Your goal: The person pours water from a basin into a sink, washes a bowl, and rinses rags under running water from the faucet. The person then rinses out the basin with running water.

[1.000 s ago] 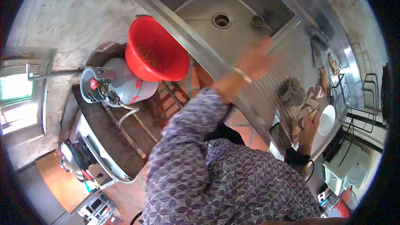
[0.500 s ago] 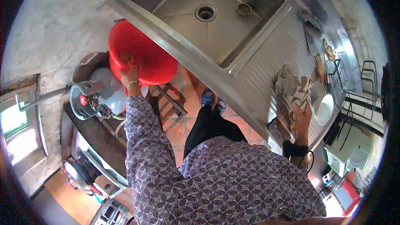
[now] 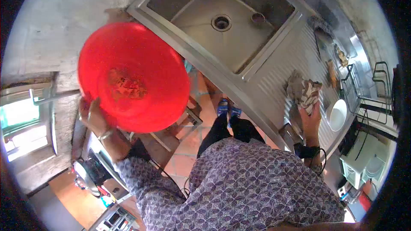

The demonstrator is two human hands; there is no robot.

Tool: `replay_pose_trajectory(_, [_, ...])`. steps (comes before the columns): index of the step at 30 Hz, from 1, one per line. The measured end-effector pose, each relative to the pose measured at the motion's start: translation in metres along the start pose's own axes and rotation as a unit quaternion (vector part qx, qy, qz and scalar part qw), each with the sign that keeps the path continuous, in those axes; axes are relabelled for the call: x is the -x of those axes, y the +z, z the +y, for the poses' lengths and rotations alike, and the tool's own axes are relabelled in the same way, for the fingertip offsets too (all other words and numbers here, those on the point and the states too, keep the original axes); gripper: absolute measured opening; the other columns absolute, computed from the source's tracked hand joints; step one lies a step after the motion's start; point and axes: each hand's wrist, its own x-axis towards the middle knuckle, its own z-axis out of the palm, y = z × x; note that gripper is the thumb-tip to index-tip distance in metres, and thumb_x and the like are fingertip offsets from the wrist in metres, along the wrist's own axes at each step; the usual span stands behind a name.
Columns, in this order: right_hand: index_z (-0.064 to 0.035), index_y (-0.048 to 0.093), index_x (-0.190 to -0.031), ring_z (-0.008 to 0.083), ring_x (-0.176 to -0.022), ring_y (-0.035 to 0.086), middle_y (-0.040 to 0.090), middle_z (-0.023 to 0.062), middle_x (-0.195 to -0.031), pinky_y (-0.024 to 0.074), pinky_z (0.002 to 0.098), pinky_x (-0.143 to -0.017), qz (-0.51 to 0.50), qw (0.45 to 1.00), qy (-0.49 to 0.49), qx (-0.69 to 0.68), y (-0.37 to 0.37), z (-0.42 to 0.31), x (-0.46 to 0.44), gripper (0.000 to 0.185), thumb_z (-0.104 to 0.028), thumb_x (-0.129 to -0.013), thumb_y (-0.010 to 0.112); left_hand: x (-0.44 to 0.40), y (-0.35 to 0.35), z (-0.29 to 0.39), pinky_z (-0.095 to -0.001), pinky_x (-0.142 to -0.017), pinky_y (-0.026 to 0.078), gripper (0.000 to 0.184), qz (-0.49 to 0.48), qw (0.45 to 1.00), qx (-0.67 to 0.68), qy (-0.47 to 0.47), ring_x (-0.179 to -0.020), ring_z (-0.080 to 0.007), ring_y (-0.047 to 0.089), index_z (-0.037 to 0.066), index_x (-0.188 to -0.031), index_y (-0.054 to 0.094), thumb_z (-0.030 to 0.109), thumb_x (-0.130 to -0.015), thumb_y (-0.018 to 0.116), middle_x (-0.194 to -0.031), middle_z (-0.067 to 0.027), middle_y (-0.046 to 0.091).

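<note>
My left hand point(image 3: 95, 119) grips the rim of a large red basin point(image 3: 165, 72) at the left of the sink. Its inside faces me, with a brownish patch of wet-looking bits at the bottom. Over the ribbed drainboard, my right hand point(image 3: 311, 119) is closed on a crumpled striped cloth point(image 3: 310, 94). A greyish cloth point(image 3: 294, 86) lies just beside it. To the right of that hand stands a white bowl point(image 3: 337, 115).
The steel sink point(image 3: 201, 45) with its drain lies ahead, a small round object in its far right part. A wire rack point(image 3: 347, 77) stands at the right. Below are a wooden stool point(image 3: 160, 143) and my feet in blue sandals point(image 3: 223, 108) on red tiles.
My left hand has raised the red basin toward me and to the left, so it now hides the gas cylinder. The right hand stays on the cloth, which is bunched up more.
</note>
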Motion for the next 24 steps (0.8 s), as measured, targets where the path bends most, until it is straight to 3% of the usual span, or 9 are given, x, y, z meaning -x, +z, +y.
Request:
replay_pose_trajectory(4, [-0.0007, 0.039, -0.122, 0.031, -0.097, 0.053, 0.053, 0.0188, -0.11, 0.0412, 0.0349, -0.084, 0.061, 0.992, -0.073, 0.083, -0.028, -0.007, 0.0, 0.052, -0.008, -0.076, 0.061, 0.034, -0.018, 0.111, -0.0305, -0.077, 0.043, 0.042, 0.037, 0.987, -0.072, 0.141, -0.087, -0.0207, 0.053, -0.008, -0.108, 0.051, 0.0, -0.068, 0.059, -0.098, -0.012, 0.057])
replay_pose_trajectory(6, [-0.0017, 0.038, -0.124, 0.0345, -0.099, 0.052, 0.052, 0.0211, -0.111, 0.0414, 0.0358, -0.084, 0.123, 0.978, -0.101, 0.135, -0.028, -0.009, -0.013, 0.053, -0.01, -0.077, 0.06, 0.037, 0.015, 0.149, -0.0307, -0.08, 0.042, 0.041, 0.067, 0.987, -0.089, 0.118, -0.091, -0.0214, 0.052, -0.008, -0.107, 0.052, 0.001, -0.067, 0.059, -0.1, -0.0124, 0.056])
replay_pose_trajectory(9, [-0.0058, 0.034, -0.129, 0.0369, -0.12, 0.033, 0.036, 0.0274, -0.127, 0.0283, 0.0481, -0.096, 0.113, 0.934, -0.127, 0.315, -0.061, -0.001, -0.022, 0.06, -0.017, -0.076, 0.06, 0.07, 0.033, 0.184, -0.0329, -0.076, 0.045, 0.041, 0.033, 0.967, -0.003, 0.252, -0.087, -0.0207, 0.053, -0.005, -0.107, 0.052, 0.003, -0.068, 0.059, -0.1, -0.0128, 0.056])
replay_pose_trajectory(11, [-0.0084, 0.036, -0.13, 0.0369, -0.125, 0.026, 0.03, 0.0241, -0.133, 0.0215, 0.0528, -0.098, 0.137, 0.938, -0.055, 0.314, -0.06, -0.002, -0.025, 0.062, -0.018, -0.074, 0.062, 0.093, 0.047, 0.214, -0.0327, -0.074, 0.046, 0.039, 0.144, 0.966, -0.092, 0.194, -0.086, -0.021, 0.053, -0.005, -0.107, 0.052, 0.0, -0.069, 0.058, -0.098, -0.0133, 0.057])
replay_pose_trajectory(15, [-0.0063, 0.043, -0.124, 0.0385, -0.119, 0.034, 0.041, 0.0192, -0.127, 0.0274, 0.0472, -0.098, 0.139, 0.943, -0.181, 0.243, -0.071, -0.049, -0.045, 0.056, -0.018, -0.073, 0.063, 0.044, 0.075, 0.19, -0.0354, -0.077, 0.046, 0.041, 0.067, 0.96, 0.071, 0.262, -0.086, -0.0245, 0.054, -0.006, -0.109, 0.053, 0.003, -0.07, 0.061, -0.1, -0.0167, 0.058])
replay_pose_trajectory(17, [-0.0045, 0.048, -0.118, 0.0367, -0.115, 0.039, 0.047, 0.0192, -0.121, 0.032, 0.043, -0.096, 0.128, 0.957, -0.179, 0.191, -0.071, -0.068, -0.056, 0.049, -0.017, -0.073, 0.063, 0.051, 0.109, 0.198, -0.035, -0.076, 0.046, 0.037, 0.085, 0.961, 0.077, 0.253, -0.083, -0.0237, 0.055, -0.005, -0.106, 0.054, 0.002, -0.07, 0.059, -0.096, -0.0153, 0.059])
replay_pose_trajectory(19, [-0.0033, 0.051, -0.113, 0.0354, -0.111, 0.044, 0.05, 0.0192, -0.118, 0.0357, 0.0411, -0.093, 0.146, 0.949, -0.197, 0.197, -0.067, -0.081, -0.072, 0.043, -0.018, -0.074, 0.063, 0.047, 0.135, 0.189, -0.0332, -0.075, 0.045, 0.032, 0.076, 0.976, 0.156, 0.135, -0.084, -0.0227, 0.055, -0.006, -0.099, 0.055, -0.006, -0.067, 0.056, -0.099, -0.0153, 0.057])
replay_pose_trajectory(20, [-0.0029, 0.051, -0.112, 0.0352, -0.109, 0.045, 0.051, 0.0194, -0.116, 0.0369, 0.0406, -0.091, 0.13, 0.958, -0.197, 0.161, -0.064, -0.089, -0.079, 0.043, -0.019, -0.074, 0.063, 0.037, 0.141, 0.174, -0.0331, -0.076, 0.045, 0.031, -0.019, 0.965, 0.239, 0.102, -0.085, -0.0224, 0.055, -0.003, -0.097, 0.054, -0.004, -0.066, 0.057, -0.097, -0.0134, 0.057])
replay_pose_trajectory(24, [-0.0031, 0.051, -0.113, 0.035, -0.102, 0.051, 0.052, 0.0205, -0.113, 0.0411, 0.0397, -0.086, 0.093, 0.944, -0.266, 0.174, -0.053, -0.111, -0.122, 0.042, -0.02, -0.076, 0.062, 0.032, 0.185, 0.125, -0.0335, -0.078, 0.045, 0.033, -0.139, 0.935, 0.327, 0.003, -0.087, -0.0227, 0.055, 0.0, -0.1, 0.052, 0.006, -0.068, 0.055, -0.098, -0.0119, 0.056])
